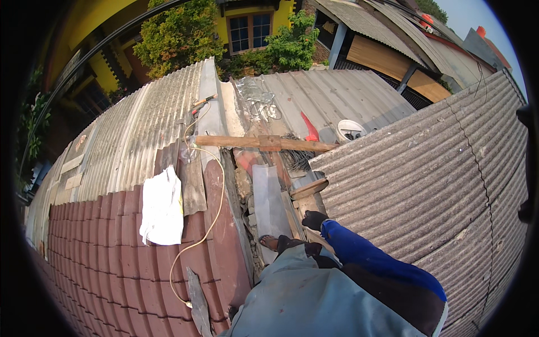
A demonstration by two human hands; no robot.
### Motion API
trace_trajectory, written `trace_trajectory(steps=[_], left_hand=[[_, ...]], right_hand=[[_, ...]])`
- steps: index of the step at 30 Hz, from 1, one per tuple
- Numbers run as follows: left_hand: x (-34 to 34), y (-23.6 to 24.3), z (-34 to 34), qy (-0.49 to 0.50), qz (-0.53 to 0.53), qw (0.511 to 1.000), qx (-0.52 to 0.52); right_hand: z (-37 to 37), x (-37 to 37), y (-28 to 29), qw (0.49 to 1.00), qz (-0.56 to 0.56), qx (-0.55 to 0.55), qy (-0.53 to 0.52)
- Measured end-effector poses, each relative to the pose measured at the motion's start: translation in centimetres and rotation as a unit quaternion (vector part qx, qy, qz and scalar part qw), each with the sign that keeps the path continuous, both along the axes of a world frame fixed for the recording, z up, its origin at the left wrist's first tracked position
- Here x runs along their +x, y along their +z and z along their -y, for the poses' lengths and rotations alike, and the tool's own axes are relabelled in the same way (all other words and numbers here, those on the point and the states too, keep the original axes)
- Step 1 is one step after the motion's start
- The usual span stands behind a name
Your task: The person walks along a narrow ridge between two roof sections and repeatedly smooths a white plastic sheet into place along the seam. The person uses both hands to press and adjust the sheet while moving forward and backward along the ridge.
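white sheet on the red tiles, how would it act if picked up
The white sheet is probably floppy, given its creases and uneven edges. It looks light for its size, seeming thin where it lies on the red tiles.

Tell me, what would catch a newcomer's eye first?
Probably the bright white sheet on the red-brown tiles, left of the middle. Then the long wooden beam lying crosswise above the middle, and the blue sleeve at lower right, ending in a dark-gloved right hand.
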State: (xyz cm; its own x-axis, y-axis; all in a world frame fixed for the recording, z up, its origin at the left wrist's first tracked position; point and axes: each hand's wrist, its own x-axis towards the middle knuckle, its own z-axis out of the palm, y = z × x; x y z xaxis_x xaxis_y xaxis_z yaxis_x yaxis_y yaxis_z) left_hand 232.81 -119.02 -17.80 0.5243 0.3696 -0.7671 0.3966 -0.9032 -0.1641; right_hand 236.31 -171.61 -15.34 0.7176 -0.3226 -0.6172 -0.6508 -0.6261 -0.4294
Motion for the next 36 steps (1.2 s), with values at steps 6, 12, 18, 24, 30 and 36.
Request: trace_trajectory(steps=[6,12,18,24,30,36], left_hand=[[-0.3,-1.2,0.4,0.037,-0.030,0.999,0.011],[-4.6,-0.7,0.6,0.217,-0.034,0.975,-0.013],[-5.2,0.6,2.6,0.197,0.011,0.980,-0.003],[-5.0,2.8,3.0,0.267,0.046,0.962,-0.015],[-8.3,3.6,0.5,0.320,0.244,0.900,-0.167],[-17.0,4.9,4.6,0.401,0.247,0.792,-0.388]], right_hand=[[2.3,6.2,2.4,0.999,0.016,-0.006,0.047],[3.9,10.2,2.6,0.976,-0.056,-0.079,0.198],[4.4,11.0,2.1,0.976,0.060,0.004,0.210],[0.3,5.9,1.9,0.980,-0.050,0.035,0.188],[-4.7,3.2,2.1,0.931,-0.116,0.014,0.346],[-9.7,7.5,4.5,0.925,-0.059,0.100,0.363]])
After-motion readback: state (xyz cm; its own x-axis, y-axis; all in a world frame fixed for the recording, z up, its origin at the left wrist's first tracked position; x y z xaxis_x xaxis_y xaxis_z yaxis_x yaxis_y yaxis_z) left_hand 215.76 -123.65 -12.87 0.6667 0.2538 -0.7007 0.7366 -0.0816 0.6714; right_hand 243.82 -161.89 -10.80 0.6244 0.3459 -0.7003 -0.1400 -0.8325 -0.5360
